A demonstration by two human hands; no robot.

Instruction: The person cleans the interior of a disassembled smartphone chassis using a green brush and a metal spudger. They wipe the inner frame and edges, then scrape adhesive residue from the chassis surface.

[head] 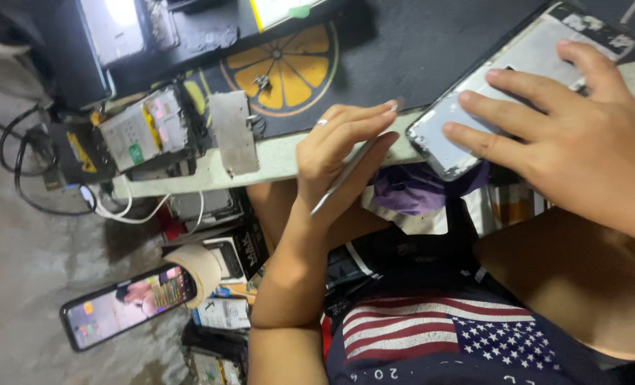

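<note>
While the left hand [346,153] pinches a thin silver metal tool [349,173] between thumb and forefinger, the right hand [545,128] lies flat, fingers spread and pressed down, on the bare silver back of an opened flat phone body [442,146]. Tool: slender, its long axis diagonal in the view, one end low at the heel of the left palm, the other rising toward the fingertips and the near corner of the phone body; tip hidden or blurred, contact with the phone cannot be told. Phone body: long axis diagonal too, running from its rounded corner at the pale front edge of the workbench [274,160] up toward the top right corner of the view; that lower corner overhangs the bench edge above purple cloth [417,189]. Bench surface: black mat [403,50] with an orange citrus-slice print [289,68]. Left end of the bench: rectangular grey metal plate [233,132] and boxy device with yellow label [146,128]. Floor, lower left: lit smartphone [128,306], screen up, beside stacked small cartons.
</note>
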